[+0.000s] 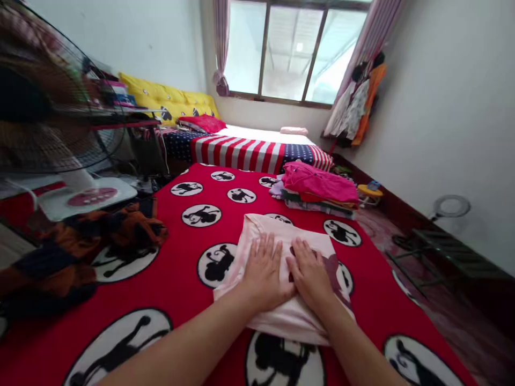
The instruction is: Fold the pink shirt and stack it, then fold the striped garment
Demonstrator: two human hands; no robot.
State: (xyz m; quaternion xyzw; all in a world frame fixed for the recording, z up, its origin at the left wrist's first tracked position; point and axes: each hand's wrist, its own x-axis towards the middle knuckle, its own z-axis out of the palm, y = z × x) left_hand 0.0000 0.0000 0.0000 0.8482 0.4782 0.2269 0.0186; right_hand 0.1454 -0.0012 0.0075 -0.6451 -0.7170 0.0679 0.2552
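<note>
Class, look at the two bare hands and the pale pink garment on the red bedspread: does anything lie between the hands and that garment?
Nothing visible does. The left hand and the right hand both press flat, palms down, directly on the pale pink folded garment, which lies on the red monkey-print bedspread.

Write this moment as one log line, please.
left hand flat on pale pink folded cloth garment | right hand flat beside | red monkey-print blanket underneath
</note>
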